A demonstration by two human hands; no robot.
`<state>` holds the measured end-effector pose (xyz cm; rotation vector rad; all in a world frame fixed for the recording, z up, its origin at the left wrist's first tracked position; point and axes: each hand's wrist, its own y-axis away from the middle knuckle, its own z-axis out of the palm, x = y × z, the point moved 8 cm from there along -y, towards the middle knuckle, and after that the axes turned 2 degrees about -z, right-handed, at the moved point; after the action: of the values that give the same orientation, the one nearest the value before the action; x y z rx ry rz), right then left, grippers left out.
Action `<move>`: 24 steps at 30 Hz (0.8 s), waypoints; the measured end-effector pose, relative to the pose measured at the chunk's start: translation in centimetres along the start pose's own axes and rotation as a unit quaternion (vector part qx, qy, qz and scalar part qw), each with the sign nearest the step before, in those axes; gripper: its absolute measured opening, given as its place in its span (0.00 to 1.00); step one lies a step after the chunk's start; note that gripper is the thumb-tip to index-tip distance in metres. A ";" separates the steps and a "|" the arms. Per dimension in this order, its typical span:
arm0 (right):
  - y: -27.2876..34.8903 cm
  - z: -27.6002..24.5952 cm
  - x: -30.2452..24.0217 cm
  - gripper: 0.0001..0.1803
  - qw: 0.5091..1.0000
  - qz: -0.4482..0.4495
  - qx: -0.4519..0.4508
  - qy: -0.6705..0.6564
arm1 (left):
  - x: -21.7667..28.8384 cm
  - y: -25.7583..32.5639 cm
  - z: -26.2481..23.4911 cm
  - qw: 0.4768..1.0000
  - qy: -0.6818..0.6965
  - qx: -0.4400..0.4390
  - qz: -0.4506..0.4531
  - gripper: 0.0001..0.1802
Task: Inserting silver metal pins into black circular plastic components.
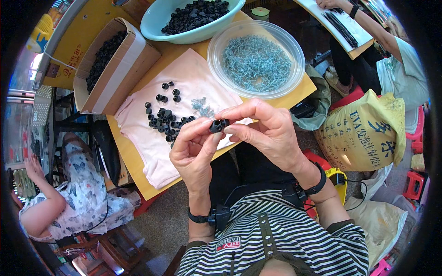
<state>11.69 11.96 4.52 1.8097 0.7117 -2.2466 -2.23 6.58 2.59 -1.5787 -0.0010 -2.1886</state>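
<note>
Over the near edge of the table, my left hand (195, 149) pinches a small round black plastic cap (216, 126) between thumb and forefinger. My right hand (269, 131) closes thumb and forefinger on the cap's right side; whether a screw sits between those fingertips is hidden. Beyond my left hand, several loose black caps (163, 120) lie in a cluster on a pale pink cloth (159, 158). A small heap of silvery screws (201, 108) rests on the same cloth, just past my fingers.
A clear round tub (301, 60) of screws stands at the back right. Black caps fill a pale green basin (152, 27) and a cardboard box (124, 69). A yellow sack (359, 131) is to the right. Other people sit left, near a person's hand (34, 169), and far right, near another hand (331, 3).
</note>
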 end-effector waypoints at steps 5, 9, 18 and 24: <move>0.0 0.0 0.1 0.11 1.000 -0.009 0.005 0.012 | 0.1 0.2 -0.1 0.999 -0.045 -0.011 0.009 0.14; 0.1 0.1 0.1 0.11 1.000 -0.015 0.004 0.025 | 0.2 0.0 0.0 1.000 -0.025 -0.017 0.006 0.14; 0.1 0.4 -0.1 0.13 0.997 -0.046 -0.006 0.064 | 0.0 0.0 -0.2 0.999 -0.047 -0.005 -0.008 0.13; 0.1 0.4 -0.1 0.12 0.995 -0.062 0.000 0.083 | -0.3 0.0 -0.4 0.999 -0.046 -0.002 -0.008 0.12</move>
<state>11.38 11.64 4.63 2.0241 0.8750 -2.1861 -2.51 6.63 2.19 -1.6862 -0.0378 -2.1274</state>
